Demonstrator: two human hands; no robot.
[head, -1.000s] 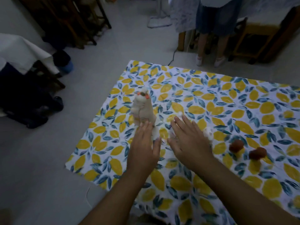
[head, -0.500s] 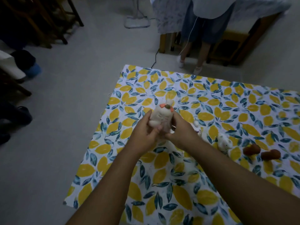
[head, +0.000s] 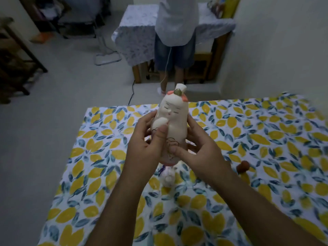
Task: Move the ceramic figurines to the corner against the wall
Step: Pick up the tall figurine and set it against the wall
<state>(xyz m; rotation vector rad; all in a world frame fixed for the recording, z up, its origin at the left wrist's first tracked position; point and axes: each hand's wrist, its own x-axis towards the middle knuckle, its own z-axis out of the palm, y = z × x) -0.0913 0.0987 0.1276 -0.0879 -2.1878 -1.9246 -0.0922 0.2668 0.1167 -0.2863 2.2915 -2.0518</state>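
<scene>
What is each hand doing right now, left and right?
Left hand: closed on the white ceramic figurine, thumb across its front.
Right hand: closed on the same figurine from the other side; it is held up above the tablecloth.

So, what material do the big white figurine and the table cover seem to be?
Big white figurine: likely glazed ceramic, smooth with soft sheen and painted face. Table cover: looks like printed plastic or oilcloth, flat and slightly glossy, though fabric is possible.
</scene>
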